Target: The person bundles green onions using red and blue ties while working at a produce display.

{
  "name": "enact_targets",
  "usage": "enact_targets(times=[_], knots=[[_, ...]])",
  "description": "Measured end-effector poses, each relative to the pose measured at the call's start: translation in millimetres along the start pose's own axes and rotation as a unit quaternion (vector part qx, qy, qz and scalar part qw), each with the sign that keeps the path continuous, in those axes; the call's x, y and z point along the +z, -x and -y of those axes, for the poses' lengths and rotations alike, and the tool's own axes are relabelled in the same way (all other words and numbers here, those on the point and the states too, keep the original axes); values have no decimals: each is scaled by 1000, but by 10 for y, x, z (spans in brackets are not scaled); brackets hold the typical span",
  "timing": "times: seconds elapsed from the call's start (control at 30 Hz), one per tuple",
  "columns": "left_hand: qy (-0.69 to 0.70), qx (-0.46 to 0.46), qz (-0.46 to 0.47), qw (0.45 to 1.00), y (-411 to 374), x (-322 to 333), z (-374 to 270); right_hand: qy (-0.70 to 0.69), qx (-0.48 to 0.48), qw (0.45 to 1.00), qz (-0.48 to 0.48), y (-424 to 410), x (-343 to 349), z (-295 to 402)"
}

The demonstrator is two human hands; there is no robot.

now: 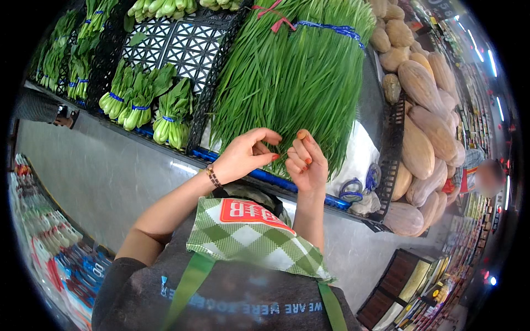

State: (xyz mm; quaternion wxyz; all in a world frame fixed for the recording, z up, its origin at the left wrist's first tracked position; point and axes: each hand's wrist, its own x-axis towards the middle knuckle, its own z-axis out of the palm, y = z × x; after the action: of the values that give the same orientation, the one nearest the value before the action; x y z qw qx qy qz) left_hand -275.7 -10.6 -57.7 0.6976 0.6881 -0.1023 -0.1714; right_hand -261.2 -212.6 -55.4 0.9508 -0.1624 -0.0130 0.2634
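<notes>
My left hand (pixel 248 154), a beaded bracelet at its wrist, is loosely curved over the near ends of a pile of long green leafy stalks (pixel 290 91). A gap shows between its thumb and fingers, with nothing visible inside. Just to its right, my right hand (pixel 307 161) is raised in front of the same leaves, its fingers curled and a fingertip meeting the thumb. Whether something small is pinched there cannot be made out. A blue tie (pixel 331 29) and a pink ribbon (pixel 275 18) bind the stalks farther back.
Bok choy bunches (pixel 138 101) lie in a black plastic crate (pixel 182 45) at left. Pumpkins (pixel 422 136) fill a crate at right. Blue tie loops (pixel 351 190) lie near the blue shelf edge (pixel 269 178). Another person's sleeve (pixel 37 106) shows far left; a person (pixel 468 171) stands far right.
</notes>
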Motion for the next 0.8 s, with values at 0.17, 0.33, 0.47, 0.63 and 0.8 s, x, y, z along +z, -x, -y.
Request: enact_targets(times=[0.17, 0.33, 0.47, 0.63, 0.8], knots=[[210, -65, 42, 975, 27, 10, 76, 62, -16, 996, -59, 3, -33, -93], [214, -63, 28, 974, 49, 26, 130, 103, -23, 990, -97, -33, -59, -211], [169, -62, -10, 984, 40, -65, 234, 201, -16, 970, -137, -77, -31, -298], [-108, 100, -139, 979, 91, -92, 108, 315, 28, 920, -231, -109, 70, -483], [-237, 140, -208, 939, 127, -112, 205, 321, 94, 910, -244, -114, 5, -698]])
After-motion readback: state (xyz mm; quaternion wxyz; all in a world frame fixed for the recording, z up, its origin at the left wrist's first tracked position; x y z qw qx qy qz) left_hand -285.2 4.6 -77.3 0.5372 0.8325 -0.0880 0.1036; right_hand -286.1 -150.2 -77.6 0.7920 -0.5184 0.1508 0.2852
